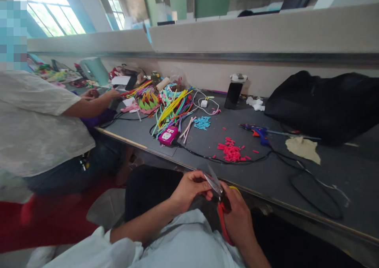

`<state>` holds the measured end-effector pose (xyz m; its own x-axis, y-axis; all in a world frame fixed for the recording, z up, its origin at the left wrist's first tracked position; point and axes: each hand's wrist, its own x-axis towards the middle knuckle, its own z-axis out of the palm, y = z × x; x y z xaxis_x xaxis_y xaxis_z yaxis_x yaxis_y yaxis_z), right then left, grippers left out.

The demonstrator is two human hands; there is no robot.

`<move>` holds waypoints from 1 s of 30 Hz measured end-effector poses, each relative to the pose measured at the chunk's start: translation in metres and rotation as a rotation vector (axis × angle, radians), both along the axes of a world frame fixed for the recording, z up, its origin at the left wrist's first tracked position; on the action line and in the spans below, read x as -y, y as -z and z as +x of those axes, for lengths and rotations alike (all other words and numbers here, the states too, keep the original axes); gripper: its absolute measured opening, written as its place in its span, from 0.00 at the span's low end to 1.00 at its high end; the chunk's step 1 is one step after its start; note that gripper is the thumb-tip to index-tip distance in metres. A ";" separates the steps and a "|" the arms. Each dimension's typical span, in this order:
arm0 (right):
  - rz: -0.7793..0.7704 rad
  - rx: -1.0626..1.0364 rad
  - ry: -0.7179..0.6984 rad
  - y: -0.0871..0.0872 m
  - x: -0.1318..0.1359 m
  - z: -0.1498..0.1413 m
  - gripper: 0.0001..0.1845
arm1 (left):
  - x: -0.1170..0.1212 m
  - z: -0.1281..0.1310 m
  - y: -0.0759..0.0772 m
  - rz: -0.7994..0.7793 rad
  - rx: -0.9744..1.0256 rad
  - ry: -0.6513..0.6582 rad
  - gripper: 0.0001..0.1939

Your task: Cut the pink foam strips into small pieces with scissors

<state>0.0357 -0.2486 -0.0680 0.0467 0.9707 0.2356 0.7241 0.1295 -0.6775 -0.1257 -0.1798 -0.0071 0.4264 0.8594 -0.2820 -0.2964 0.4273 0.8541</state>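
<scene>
In the head view, my right hand [239, 214] is wrapped round the red handles of a pair of scissors [215, 185]. The blades stand apart and point up and left, toward my left hand [189, 191]. Thumb and fingers of that hand are pinched together beside the blades; whatever is between them is too small to make out. Something yellow [235, 189] shows behind my right fingers. Just beyond the table edge lies a loose pile of small red pieces [232, 150]. Farther back is a pile of small blue pieces [202, 122].
A blue glue gun [261, 136] lies right of the red pieces, its black cord looping across the table [340, 177]. Left stand a magenta power box [168, 136] and a heap of colourful fuzzy stems [173, 109]. A bottle, a phone [233, 95] and a black bag [322, 106] are behind. Another person [44, 122] sits left.
</scene>
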 end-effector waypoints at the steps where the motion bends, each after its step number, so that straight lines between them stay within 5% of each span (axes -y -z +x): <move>1: 0.001 -0.008 -0.003 0.002 0.000 0.000 0.27 | 0.000 0.000 0.000 0.002 -0.002 0.005 0.17; 8: 0.095 0.020 0.031 0.014 0.001 0.000 0.23 | -0.001 0.000 0.001 -0.007 0.006 -0.010 0.16; 22: 0.017 -0.011 -0.025 0.005 -0.001 -0.001 0.28 | -0.002 -0.001 0.002 0.014 -0.012 -0.007 0.16; 30: 0.093 -0.091 -0.011 0.022 0.004 -0.002 0.25 | -0.001 0.000 0.005 -0.025 0.018 0.000 0.16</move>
<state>0.0340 -0.2524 -0.0905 0.0617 0.9455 0.3196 0.6585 0.2021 -0.7249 -0.1257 -0.1791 -0.0125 0.4318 0.8522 -0.2955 -0.3114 0.4483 0.8379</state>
